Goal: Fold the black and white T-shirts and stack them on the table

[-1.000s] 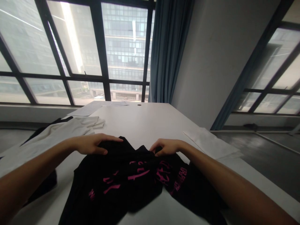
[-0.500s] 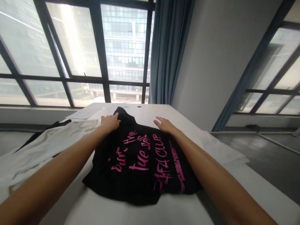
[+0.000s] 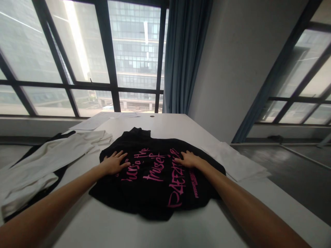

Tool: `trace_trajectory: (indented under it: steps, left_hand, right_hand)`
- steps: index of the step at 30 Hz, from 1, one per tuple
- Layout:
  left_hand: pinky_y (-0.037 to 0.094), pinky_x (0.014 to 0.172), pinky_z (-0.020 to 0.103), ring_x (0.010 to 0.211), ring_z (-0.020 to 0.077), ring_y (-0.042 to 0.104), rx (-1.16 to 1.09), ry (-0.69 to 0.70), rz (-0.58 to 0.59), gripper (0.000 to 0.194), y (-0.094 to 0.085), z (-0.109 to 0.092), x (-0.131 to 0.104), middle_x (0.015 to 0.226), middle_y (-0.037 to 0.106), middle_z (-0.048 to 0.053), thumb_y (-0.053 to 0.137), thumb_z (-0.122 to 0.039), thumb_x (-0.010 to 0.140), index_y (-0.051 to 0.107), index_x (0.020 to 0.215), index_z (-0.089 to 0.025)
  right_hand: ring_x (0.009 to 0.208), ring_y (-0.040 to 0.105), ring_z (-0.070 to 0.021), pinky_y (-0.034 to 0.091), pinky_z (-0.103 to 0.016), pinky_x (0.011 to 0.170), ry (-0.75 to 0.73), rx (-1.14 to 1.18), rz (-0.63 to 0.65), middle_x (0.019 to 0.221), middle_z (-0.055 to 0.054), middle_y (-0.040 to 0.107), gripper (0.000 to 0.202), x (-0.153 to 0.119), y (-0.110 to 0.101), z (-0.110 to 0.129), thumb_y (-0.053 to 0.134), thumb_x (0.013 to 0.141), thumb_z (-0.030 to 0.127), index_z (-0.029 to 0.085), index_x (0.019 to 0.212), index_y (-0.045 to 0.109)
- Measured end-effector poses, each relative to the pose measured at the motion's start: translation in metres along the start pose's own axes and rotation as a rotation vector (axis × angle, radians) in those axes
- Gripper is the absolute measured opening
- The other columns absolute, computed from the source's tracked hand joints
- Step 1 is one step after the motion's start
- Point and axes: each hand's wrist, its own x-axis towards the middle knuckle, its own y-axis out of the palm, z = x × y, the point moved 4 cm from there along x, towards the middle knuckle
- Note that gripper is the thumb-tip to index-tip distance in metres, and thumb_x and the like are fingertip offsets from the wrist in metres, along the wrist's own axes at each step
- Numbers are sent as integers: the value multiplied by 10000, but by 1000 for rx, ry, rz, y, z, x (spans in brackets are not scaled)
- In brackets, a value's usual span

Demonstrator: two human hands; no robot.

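Head camera: the far side is filled by a dark-framed window, through which a tall building is seen. To its right a broad pale column is set, and a long white table is stretched from the near edge toward the glass. Between window and column a blue curtain is hung. On the near half of the table, at its middle, a black T-shirt is laid out, its surface slightly rumpled and its outline uneven. At the left, white garments are heaped loosely, with black cloth shown beneath them. Along the right edge a thin white packet is placed, possibly of plastic, though its material is poorly shown. Near the window, paper sheets are spread at the table's left corner. On the left part of the shirt the left hand is rested palm down, its fingers spread. On the right part the right hand is laid, its fingers opened and the thumb held apart. Between and below both hands, pink lettering is printed in sideways lines. At the far end a small round grommet is set into the tabletop.
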Motion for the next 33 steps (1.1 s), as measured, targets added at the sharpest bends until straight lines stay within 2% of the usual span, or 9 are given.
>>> trace_trajectory:
  steps: [7,11,14,17,21,24,28,30,33]
  left_hand:
    - [204,1018,771,1464,418,109,-15,-4,-23,758,2,25,44,1617,119,65,276,-685,886,237,1537,-300]
    - [146,1026,781,1480,379,61,21,31,-13,707,3,45,76,1624,72,24,241,-658,911,189,1541,-340]
    - [160,1040,760,1481,364,81,37,72,-25,689,0,50,90,1625,97,24,254,-633,921,200,1540,-335]
    - [155,1059,729,1463,366,168,113,83,-145,656,-13,41,89,1608,207,82,336,-567,930,305,1516,-275]
    - [251,1081,569,1302,329,448,150,70,-543,440,-46,10,44,1411,534,148,369,-369,951,581,1289,-183]
    - [412,916,416,1001,262,606,29,134,-653,427,-56,-15,-15,1036,697,109,297,-398,984,669,964,-188]
    - [435,833,365,840,220,604,-50,364,-532,448,-34,-39,-82,843,661,51,383,-564,938,646,834,-217]
    - [448,855,369,925,243,603,-75,415,-427,431,-16,-46,-96,990,662,60,528,-609,846,658,1011,-233]
    - [436,952,405,1119,291,541,-95,357,-377,535,4,-56,-96,1254,586,94,588,-525,828,573,1279,-238]
  right_hand:
    - [1460,44,-428,158,-543,1163,2,-73,168,1612,-214,30,1301,52,-17,10,502,595,914,136,1562,110]
    - [1468,24,-403,155,-525,1174,-24,-100,273,1617,-185,-38,1442,80,-26,4,589,456,923,178,1563,41]
    - [1471,12,-399,145,-543,1167,-46,-92,224,1618,-183,-32,1400,91,-30,3,625,496,882,178,1564,56]
    - [1462,141,-381,143,-582,1142,-110,-121,-16,1600,-187,168,1103,87,-37,16,606,696,761,191,1548,198]
    - [1307,435,-326,150,-546,1129,-229,-236,-416,1373,-178,527,545,42,-47,50,483,933,458,182,1402,459]
    - [1131,571,-285,326,-434,1038,-309,-147,-482,1202,-146,634,393,-15,-49,63,407,965,409,194,1220,614]
    - [841,642,-222,456,-307,748,-414,19,-282,895,-76,713,397,-85,-42,50,452,918,500,208,876,718]
    - [730,637,-202,459,-288,662,-470,59,-74,777,-49,710,375,-109,-33,38,538,854,521,203,792,726]
    - [768,659,-223,483,-293,688,-471,82,51,830,-47,735,324,-130,-25,21,659,747,491,200,847,760]
